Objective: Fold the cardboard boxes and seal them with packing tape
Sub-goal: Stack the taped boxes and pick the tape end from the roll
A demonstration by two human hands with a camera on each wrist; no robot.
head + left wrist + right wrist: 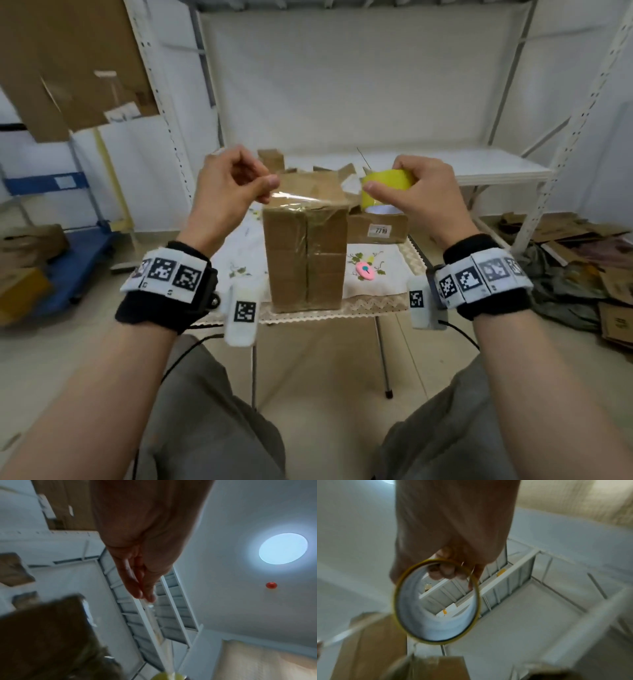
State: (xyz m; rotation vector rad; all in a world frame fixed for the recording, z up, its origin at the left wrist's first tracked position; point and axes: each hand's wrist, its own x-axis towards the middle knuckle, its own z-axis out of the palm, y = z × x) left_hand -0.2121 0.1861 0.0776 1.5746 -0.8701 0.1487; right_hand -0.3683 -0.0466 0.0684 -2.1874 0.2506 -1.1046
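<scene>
Two hands hold one strip of clear tape stretched in the air above the cardboard box. The main risk, I think, is that this loose strip twists or folds and sticks to itself, because it hangs free between the hands with the sticky side open. It could also touch the top edge of the box too early and lie crooked over the seam, since it passes very near that edge. If the pull becomes uneven, the thin end may slip out of the pinch.

The left hand pinches the free end of the strip between thumb and fingers, just above the left top corner of the box. The right hand grips the yellow tape roll, with the fingers curled through its core in the right wrist view, above the right side of the box. The box stands upright on the tabletop, between and below both hands, not touched by them.
</scene>
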